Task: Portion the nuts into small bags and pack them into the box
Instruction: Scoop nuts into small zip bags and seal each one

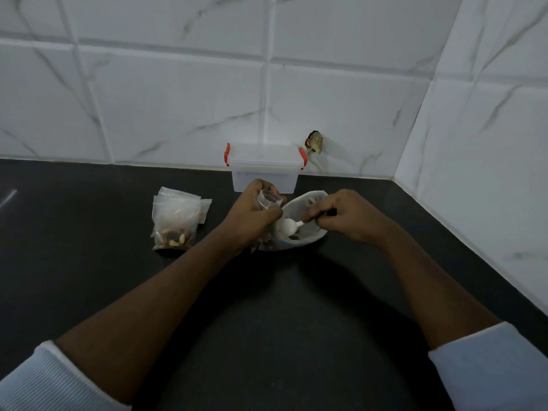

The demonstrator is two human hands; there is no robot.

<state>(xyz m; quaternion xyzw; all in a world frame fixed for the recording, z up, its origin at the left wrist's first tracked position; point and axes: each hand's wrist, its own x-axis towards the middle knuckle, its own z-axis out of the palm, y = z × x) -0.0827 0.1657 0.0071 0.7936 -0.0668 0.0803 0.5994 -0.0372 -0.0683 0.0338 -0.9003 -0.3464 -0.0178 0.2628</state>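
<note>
Just then, the left hand [255, 213] gripped the small clear plastic bag [268, 200] right beside the right hand [341, 216], which pinched the little white plastic spoon [287, 226] over the big white nut bag [305, 203], so a slow, level lift seemed best.

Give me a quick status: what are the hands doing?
Left hand grips small bag. Right hand holds spoon in the big nut bag. Box lidded behind; filled bags at left.

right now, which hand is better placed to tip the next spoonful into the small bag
Right. The right hand grips the spoon, whose bowl sits in the big bag, just beside the small bag. The left hand is busy holding that small bag.
</note>
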